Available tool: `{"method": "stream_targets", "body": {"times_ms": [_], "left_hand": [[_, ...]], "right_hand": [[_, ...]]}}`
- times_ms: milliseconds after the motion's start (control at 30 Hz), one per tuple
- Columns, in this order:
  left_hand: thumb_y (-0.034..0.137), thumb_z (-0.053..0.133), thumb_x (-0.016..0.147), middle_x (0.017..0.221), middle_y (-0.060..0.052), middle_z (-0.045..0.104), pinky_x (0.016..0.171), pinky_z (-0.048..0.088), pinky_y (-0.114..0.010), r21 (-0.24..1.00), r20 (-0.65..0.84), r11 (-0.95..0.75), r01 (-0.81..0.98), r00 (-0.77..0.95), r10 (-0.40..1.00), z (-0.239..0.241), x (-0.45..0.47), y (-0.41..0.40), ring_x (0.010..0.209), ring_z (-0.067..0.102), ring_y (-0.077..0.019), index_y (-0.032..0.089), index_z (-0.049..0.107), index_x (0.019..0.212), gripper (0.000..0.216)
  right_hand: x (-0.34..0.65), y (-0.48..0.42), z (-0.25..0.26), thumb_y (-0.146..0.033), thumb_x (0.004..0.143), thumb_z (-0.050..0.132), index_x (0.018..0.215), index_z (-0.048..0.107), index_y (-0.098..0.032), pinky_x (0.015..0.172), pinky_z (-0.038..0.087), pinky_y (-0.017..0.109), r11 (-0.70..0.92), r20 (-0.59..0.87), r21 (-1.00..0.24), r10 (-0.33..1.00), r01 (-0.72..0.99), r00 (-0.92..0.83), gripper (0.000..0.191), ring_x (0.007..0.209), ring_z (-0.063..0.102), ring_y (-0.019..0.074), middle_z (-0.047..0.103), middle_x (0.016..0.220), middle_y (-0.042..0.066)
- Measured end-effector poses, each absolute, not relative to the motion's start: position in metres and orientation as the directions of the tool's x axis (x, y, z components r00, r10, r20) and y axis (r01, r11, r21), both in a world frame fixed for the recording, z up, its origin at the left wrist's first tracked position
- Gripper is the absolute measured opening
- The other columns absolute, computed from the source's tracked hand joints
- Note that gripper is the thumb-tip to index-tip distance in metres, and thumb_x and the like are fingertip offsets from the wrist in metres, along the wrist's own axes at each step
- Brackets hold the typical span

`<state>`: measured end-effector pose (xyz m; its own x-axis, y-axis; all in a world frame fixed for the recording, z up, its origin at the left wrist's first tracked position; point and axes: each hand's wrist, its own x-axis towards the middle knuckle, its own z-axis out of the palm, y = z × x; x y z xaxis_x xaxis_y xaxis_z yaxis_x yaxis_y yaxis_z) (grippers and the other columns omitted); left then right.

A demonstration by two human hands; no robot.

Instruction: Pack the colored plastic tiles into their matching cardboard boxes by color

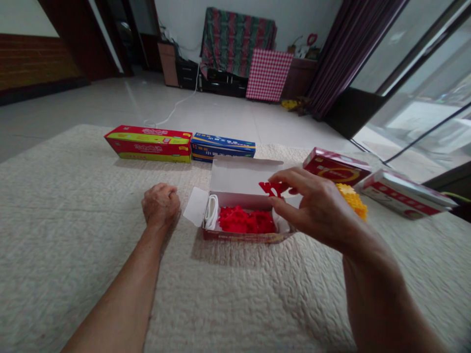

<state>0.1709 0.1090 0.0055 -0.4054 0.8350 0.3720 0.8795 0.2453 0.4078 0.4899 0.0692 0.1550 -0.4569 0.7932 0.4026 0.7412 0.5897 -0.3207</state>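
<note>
My right hand (309, 203) pinches a small flat red plastic piece (270, 189) with cut-out notches between thumb and fingers, raised over the right side of an open box (243, 237). Inside the box lies a heap of similar red pieces (245, 220). A folded white cloth or paper (211, 212) stands at its left end, and something white shows at the right end. The lid is tipped back and a side flap spreads left. My left hand (160, 203) rests on the quilted cover left of the box, curled into a fist, with nothing visible in it.
Behind the open box stand a red and yellow-green box (150, 143) and a blue box (222, 147). To the right are a dark red box (336, 166), a white and red box (406, 193) and yellow pieces (351, 200), partly behind my right hand. Everything sits on a cream quilted cover (228, 299).
</note>
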Motion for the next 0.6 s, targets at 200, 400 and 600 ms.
{"method": "stream_targets", "body": {"times_ms": [200, 400, 600], "left_hand": [[0.017, 0.05, 0.079, 0.118, -0.011, 0.072, 0.1, 0.049, -0.044, 0.416, 0.382, 0.235, 0.879, -0.403, 0.831, 0.001, 0.169, 0.109, 0.111, 0.064, -0.0305, 0.017, 0.077, 0.092, 0.03], [0.017, 0.05, 0.079, 0.117, -0.011, 0.073, 0.097, 0.05, -0.043, 0.402, 0.397, 0.222, 0.888, -0.388, 0.832, 0.002, 0.169, 0.109, 0.109, 0.065, -0.0304, 0.017, 0.077, 0.091, 0.03], [0.016, 0.049, 0.08, 0.118, -0.011, 0.072, 0.097, 0.05, -0.043, 0.401, 0.38, 0.241, 0.884, -0.4, 0.834, 0.006, 0.171, 0.108, 0.109, 0.065, -0.0307, 0.017, 0.077, 0.093, 0.031]], "right_hand": [[0.479, 0.074, 0.136, -0.02, 0.083, 0.063, 0.094, 0.07, -0.016, 0.071, 0.047, 0.029, 0.528, 0.171, -0.326, 0.849, 0.784, -0.501, 0.014, 0.076, 0.062, 0.0156, 0.068, 0.093, 0.007], [0.481, 0.069, 0.126, -0.023, 0.086, 0.059, 0.095, 0.072, -0.018, 0.072, 0.045, 0.032, 0.412, 0.033, -0.108, 0.911, 0.905, -0.411, 0.017, 0.08, 0.062, 0.0193, 0.065, 0.099, 0.01], [0.48, 0.068, 0.124, -0.022, 0.085, 0.061, 0.093, 0.072, -0.019, 0.076, 0.046, 0.033, 0.444, 0.013, -0.057, 0.896, 0.894, -0.444, 0.014, 0.084, 0.061, 0.0198, 0.063, 0.099, 0.009]]}}
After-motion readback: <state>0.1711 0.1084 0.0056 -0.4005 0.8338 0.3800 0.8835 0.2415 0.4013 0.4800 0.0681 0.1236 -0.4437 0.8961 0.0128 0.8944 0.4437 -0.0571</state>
